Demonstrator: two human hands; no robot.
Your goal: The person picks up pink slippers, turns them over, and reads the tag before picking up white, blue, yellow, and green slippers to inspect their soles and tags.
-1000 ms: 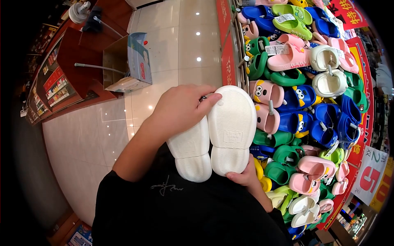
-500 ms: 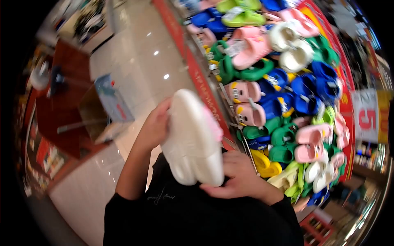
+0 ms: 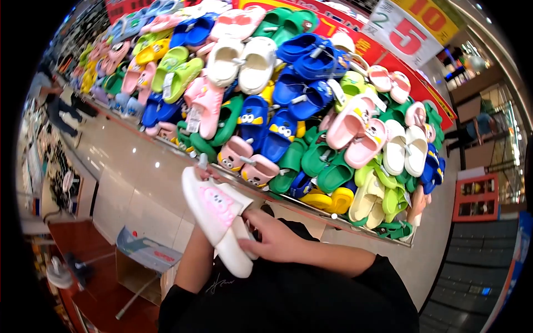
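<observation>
A pair of white slippers (image 3: pixel 214 202) with a pink cartoon patch on the strap is held low in front of my body, short of the display's edge. Behind the slippers, my left hand (image 3: pixel 207 174) grips their upper end, with only some fingers showing. My right hand (image 3: pixel 272 236) closes round their right side, fingers partly hidden behind the slippers. Just beyond lie pink slippers with googly eyes (image 3: pixel 260 170) and blue ones (image 3: pixel 281 133).
A long display (image 3: pixel 355 225) carries many colourful slippers, with price signs (image 3: pixel 403 33) behind. An open cardboard box (image 3: pixel 147 250) stands at lower left by a red-brown counter (image 3: pixel 105 299). People (image 3: pixel 61 108) stand at far left and far right; a hand shows at the display's right end.
The view has swung right, bringing the display across the front. The slippers have turned from soles facing me to showing the patterned side. Both hands still hold them.
</observation>
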